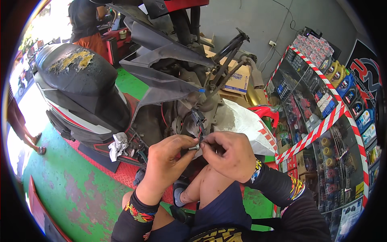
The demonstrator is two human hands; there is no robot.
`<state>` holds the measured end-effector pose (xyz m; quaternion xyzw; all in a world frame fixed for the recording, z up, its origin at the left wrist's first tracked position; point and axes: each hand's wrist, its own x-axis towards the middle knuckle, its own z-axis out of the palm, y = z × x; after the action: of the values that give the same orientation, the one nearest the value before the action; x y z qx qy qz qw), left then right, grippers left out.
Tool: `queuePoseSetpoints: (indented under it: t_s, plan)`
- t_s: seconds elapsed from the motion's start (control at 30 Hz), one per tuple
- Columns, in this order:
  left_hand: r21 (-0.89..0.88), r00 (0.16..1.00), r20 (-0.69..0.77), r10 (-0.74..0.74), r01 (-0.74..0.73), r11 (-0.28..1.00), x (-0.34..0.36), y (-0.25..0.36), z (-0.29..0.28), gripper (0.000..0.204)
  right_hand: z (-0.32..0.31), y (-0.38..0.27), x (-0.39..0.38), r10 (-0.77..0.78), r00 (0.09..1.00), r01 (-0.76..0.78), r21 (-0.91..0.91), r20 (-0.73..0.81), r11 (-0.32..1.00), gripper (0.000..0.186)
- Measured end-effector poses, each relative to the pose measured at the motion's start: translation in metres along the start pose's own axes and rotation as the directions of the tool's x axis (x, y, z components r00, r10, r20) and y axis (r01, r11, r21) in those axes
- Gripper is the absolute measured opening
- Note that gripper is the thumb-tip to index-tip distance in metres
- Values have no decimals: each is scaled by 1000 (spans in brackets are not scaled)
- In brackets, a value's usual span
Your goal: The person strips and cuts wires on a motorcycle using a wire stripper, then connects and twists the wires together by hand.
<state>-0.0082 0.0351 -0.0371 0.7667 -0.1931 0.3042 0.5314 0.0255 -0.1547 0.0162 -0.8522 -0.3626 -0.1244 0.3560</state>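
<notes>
We have our left hand [168, 156] pinched on a small metal bolt-like piece [194, 148], probably light, hard, slippery and best gripped along its sides, while our right hand [231, 154] closes its fingertips just beside it, any hold hidden, below thin, likely flexible wires [200, 130].

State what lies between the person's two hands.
In the head view, a small silvery metal piece lies between the left hand and the right hand; thin wiring shows just above it.
</notes>
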Motion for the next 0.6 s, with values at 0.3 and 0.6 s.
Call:
queuePoseSetpoints:
  t_s: [0.3,0.6]
  plan:
    - [60,992,57,114,-118,991,-1,-1,2,22,-16,39,17,408,573,-820,497,711,286,25]
    - [-69,996,3,-89,89,994,1,0,-6,27,-23,42,9,-517,846,533,-228,131,815,30]
